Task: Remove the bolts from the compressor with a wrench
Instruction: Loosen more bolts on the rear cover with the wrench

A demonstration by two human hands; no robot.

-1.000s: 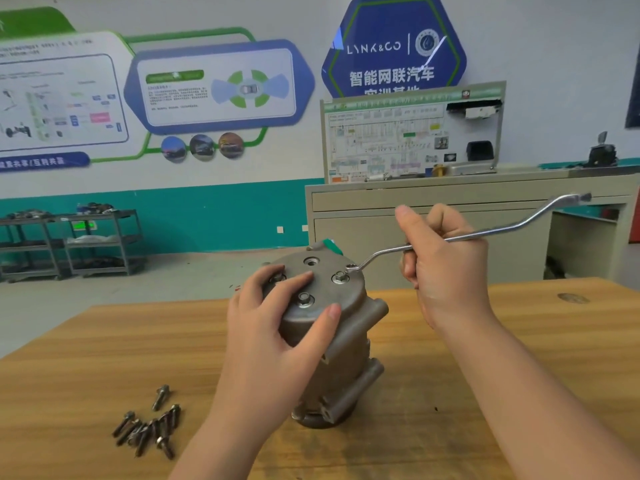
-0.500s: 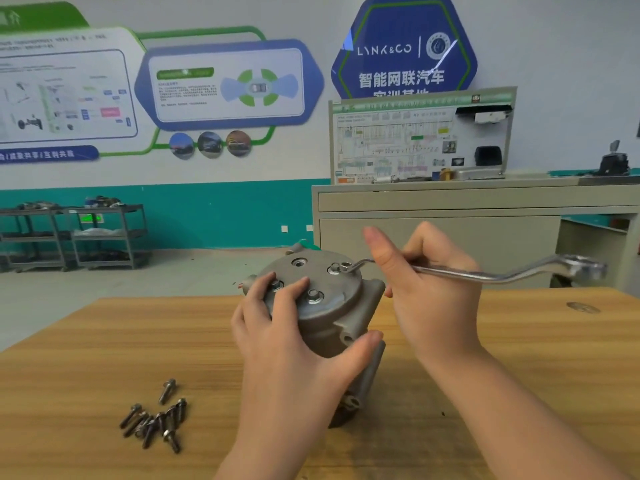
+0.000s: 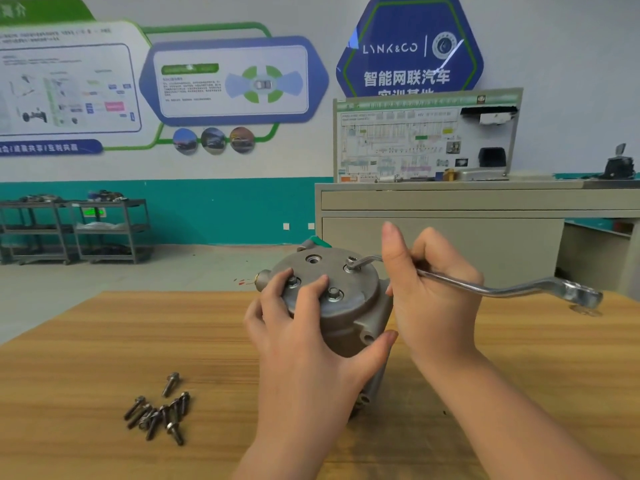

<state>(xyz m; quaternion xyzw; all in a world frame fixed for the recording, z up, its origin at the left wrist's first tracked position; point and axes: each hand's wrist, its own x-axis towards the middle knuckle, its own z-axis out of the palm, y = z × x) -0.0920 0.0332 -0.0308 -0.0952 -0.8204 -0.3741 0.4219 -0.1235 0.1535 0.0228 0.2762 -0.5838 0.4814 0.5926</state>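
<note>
The left hand [image 3: 304,341] grips the compressor [image 3: 343,306]. The right hand [image 3: 429,299] grasps the wrench [image 3: 502,289], seated on a far-side bolt [image 3: 351,263]. Loose bolts [image 3: 159,410] lie left of the compressor.

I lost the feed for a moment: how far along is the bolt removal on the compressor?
Done: a pile of loose bolts lies on the table, and one hole on the compressor top looks empty. In hand: the right hand holds the wrench on the far bolt; the left hand steadies the housing. Left: that bolt plus two near bolts.
</note>
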